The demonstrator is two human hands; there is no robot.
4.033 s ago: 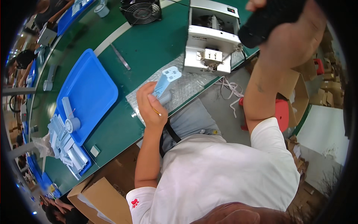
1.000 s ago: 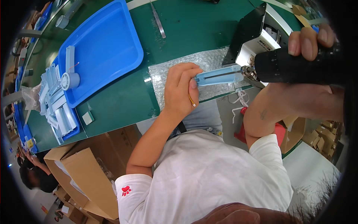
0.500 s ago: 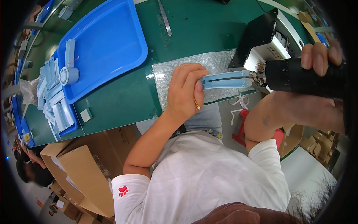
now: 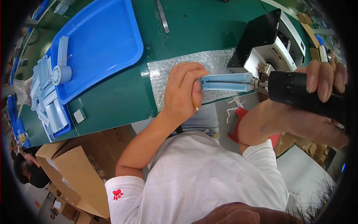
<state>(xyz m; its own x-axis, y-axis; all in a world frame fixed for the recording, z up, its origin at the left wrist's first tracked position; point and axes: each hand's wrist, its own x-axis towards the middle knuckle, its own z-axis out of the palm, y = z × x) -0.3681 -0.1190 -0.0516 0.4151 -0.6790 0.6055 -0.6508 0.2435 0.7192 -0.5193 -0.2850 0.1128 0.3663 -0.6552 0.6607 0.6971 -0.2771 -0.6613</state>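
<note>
My left hand (image 4: 182,89) is closed around one end of a light blue plastic handle shell (image 4: 223,87), above the bubble wrap. A thin wire with a small connector (image 4: 194,104) sticks out below its fingers. My right hand (image 4: 323,80) grips a black electric screwdriver (image 4: 289,87), held level from the right. Its long bit (image 4: 227,81) reaches along the inside of the shell toward my left fingers. The bit's tip, and any screw there, cannot be made out.
A blue tray (image 4: 112,41) holds a light blue fan part (image 4: 61,74); more light blue shells (image 4: 56,114) pile up beside it. Tweezers (image 4: 163,16) lie at the back. A black-and-white machine (image 4: 257,43) stands behind the screwdriver. Bubble wrap (image 4: 158,80) covers the table's front edge.
The screwdriver and my right hand have shifted slightly right and down. My left hand still holds the shell in nearly the same place. The whole view has moved a little.
</note>
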